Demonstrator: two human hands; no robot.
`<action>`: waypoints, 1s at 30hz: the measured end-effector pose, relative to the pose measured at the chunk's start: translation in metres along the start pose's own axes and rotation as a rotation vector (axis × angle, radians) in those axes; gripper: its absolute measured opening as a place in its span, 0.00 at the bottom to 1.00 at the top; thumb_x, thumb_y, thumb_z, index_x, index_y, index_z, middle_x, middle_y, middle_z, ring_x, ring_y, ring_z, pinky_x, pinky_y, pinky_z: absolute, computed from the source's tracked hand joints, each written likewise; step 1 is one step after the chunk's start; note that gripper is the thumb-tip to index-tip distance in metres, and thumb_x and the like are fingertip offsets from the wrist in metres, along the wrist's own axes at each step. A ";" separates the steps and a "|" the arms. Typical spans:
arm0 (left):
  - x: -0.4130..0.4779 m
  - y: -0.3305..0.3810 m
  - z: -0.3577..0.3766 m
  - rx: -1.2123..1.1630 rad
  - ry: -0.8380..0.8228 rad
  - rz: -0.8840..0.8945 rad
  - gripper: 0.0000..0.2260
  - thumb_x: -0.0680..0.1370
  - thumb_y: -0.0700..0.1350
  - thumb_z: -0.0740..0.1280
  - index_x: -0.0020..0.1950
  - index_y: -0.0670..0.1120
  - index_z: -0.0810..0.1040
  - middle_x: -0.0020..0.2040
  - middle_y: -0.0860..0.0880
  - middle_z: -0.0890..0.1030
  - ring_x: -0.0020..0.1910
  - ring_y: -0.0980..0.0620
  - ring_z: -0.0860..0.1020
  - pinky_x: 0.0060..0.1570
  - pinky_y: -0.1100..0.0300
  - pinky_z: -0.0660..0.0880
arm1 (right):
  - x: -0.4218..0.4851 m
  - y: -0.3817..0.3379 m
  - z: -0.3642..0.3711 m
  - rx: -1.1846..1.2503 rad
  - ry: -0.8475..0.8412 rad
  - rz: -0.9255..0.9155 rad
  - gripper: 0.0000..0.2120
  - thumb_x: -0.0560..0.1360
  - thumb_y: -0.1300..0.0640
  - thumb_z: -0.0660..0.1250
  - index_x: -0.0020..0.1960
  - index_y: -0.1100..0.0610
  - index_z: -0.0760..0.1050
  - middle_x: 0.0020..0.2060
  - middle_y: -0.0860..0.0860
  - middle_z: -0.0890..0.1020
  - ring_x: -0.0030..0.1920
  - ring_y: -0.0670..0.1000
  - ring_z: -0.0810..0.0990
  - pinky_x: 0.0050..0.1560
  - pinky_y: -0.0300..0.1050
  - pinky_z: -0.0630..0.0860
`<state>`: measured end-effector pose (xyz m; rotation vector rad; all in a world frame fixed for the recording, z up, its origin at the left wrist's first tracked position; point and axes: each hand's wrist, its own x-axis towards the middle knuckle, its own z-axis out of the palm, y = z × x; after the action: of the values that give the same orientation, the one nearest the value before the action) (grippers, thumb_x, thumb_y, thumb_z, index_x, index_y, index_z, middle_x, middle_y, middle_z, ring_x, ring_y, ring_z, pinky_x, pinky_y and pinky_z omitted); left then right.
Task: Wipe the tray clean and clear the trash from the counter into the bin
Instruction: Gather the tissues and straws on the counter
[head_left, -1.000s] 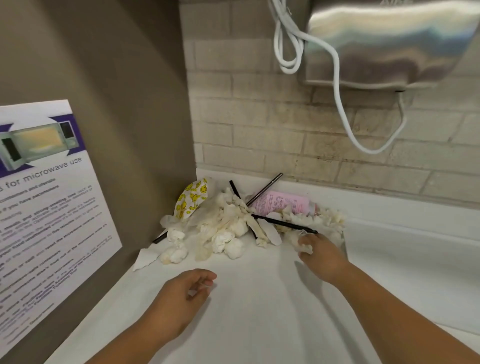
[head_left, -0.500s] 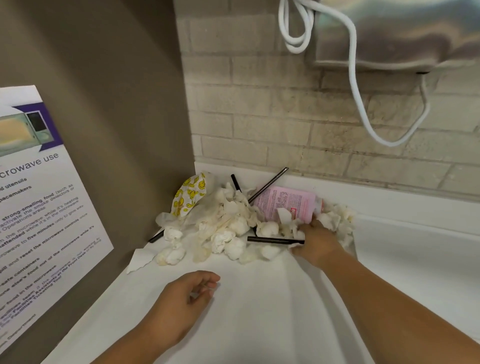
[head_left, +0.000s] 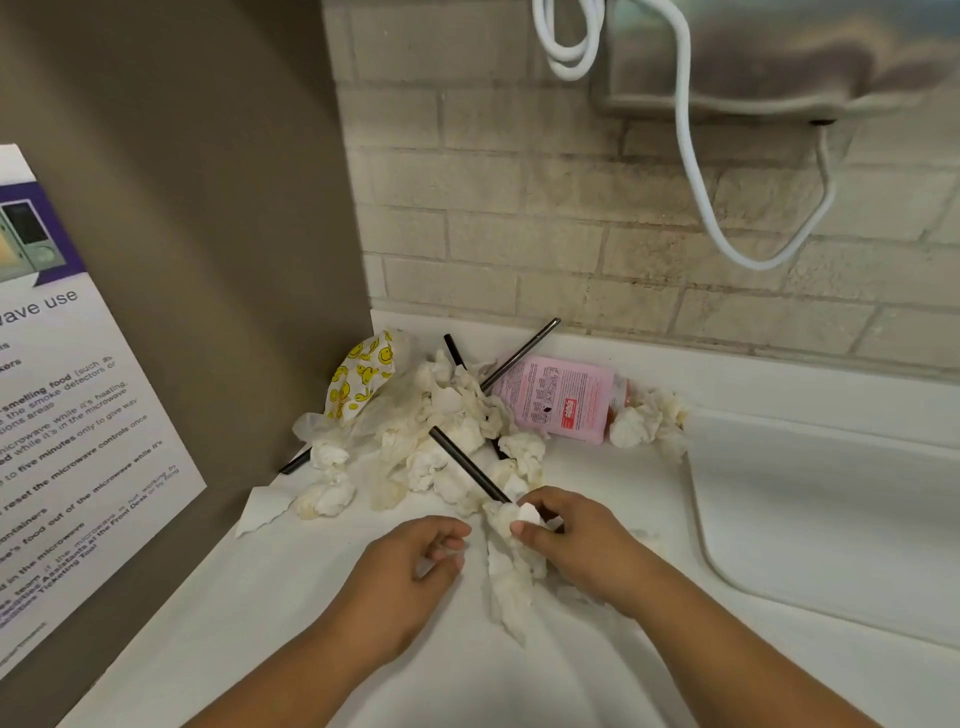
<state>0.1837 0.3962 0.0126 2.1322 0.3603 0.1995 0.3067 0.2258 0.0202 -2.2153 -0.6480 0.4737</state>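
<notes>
Two hands at counter trash, right one pinching tissue

At 9 o'clock, a microwave poster (head_left: 78, 395) is hanging on the side wall. A torn paper scrap (head_left: 262, 512) is lying on the white counter (head_left: 234, 639), at 10 o'clock from the left hand (head_left: 410, 571). A smiley wrapper (head_left: 363, 382) is leaning in the back corner, touching the tissue pile (head_left: 447, 431), which is sitting at 12 o'clock from both hands. The left hand is sitting low over the counter with fingers loosely curled, holding nothing, just beside the tissue strip (head_left: 511, 582). The right hand (head_left: 576, 551) is pinching the top of that strip between thumb and forefinger, and the strip is trailing toward 6 o'clock. A black straw (head_left: 467, 467) is running from the pile toward 5 o'clock, its near end going under the right fingers. Cannot tell if it is gripped. A pink packet (head_left: 561, 400) is lying at 2 o'clock from the pile, with more wads (head_left: 647, 421) just beside it at 3 o'clock. A sink basin (head_left: 831, 519) is lying at 3 o'clock from the right hand. A white cable (head_left: 696, 156) is hanging overhead at 1 o'clock.
</notes>
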 end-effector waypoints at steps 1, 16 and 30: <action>0.000 0.003 0.000 -0.014 0.009 0.002 0.09 0.77 0.46 0.67 0.54 0.59 0.77 0.49 0.59 0.81 0.51 0.66 0.75 0.47 0.77 0.70 | -0.004 -0.002 0.002 0.057 0.001 -0.007 0.12 0.75 0.46 0.67 0.57 0.45 0.76 0.51 0.44 0.78 0.51 0.46 0.77 0.55 0.44 0.75; -0.012 0.013 -0.010 -0.540 0.055 -0.183 0.14 0.75 0.44 0.70 0.59 0.52 0.74 0.50 0.52 0.83 0.49 0.58 0.81 0.50 0.65 0.76 | -0.039 -0.022 0.011 0.234 0.044 -0.135 0.12 0.76 0.61 0.66 0.54 0.46 0.79 0.48 0.39 0.82 0.49 0.36 0.77 0.52 0.30 0.72; -0.017 0.024 -0.045 -0.561 0.219 -0.088 0.09 0.76 0.43 0.68 0.51 0.56 0.78 0.45 0.56 0.84 0.45 0.60 0.81 0.38 0.73 0.74 | -0.031 0.002 0.019 -0.262 -0.040 -0.134 0.20 0.75 0.48 0.66 0.66 0.44 0.69 0.64 0.41 0.66 0.64 0.48 0.67 0.65 0.39 0.65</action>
<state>0.1590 0.4134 0.0574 1.5420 0.4625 0.4310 0.2724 0.2171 0.0106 -2.3906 -0.9181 0.3829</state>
